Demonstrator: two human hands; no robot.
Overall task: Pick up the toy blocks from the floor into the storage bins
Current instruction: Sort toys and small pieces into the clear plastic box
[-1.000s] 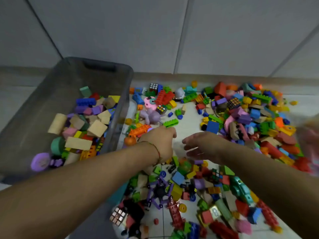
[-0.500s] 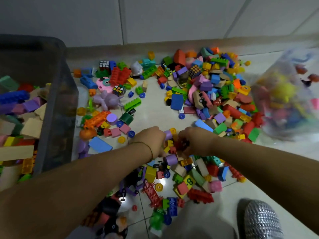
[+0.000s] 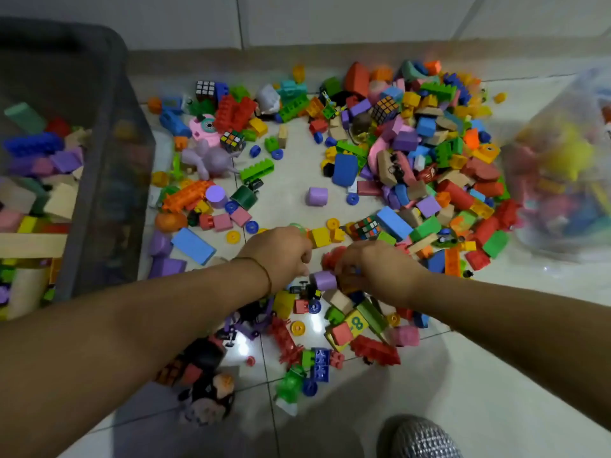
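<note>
Many coloured toy blocks (image 3: pixel 413 166) lie scattered on the white tiled floor. At the left stands a grey see-through storage bin (image 3: pixel 109 193), part full of blocks. My left hand (image 3: pixel 277 252) and my right hand (image 3: pixel 377 269) are down in the near heap, close together, with their fingers curled into the blocks. A purple cylinder block (image 3: pixel 325 280) lies between the two hands. The fingers of my right hand grip a red block (image 3: pixel 332 257) beside it. What my left palm holds is hidden.
A clear plastic bag (image 3: pixel 562 166) full of toys sits at the right. Small puzzle cubes (image 3: pixel 365 228), a lilac figure (image 3: pixel 208 158) and a dark plush toy (image 3: pixel 205 388) lie among the blocks. A silver shoe (image 3: pixel 423 438) is at the bottom edge. A wall runs along the back.
The view has swung right, away from the bin. Both hands came back toward me into the near heap and their fingers curled on blocks; one purple cylinder now lies out on the bare tile.
</note>
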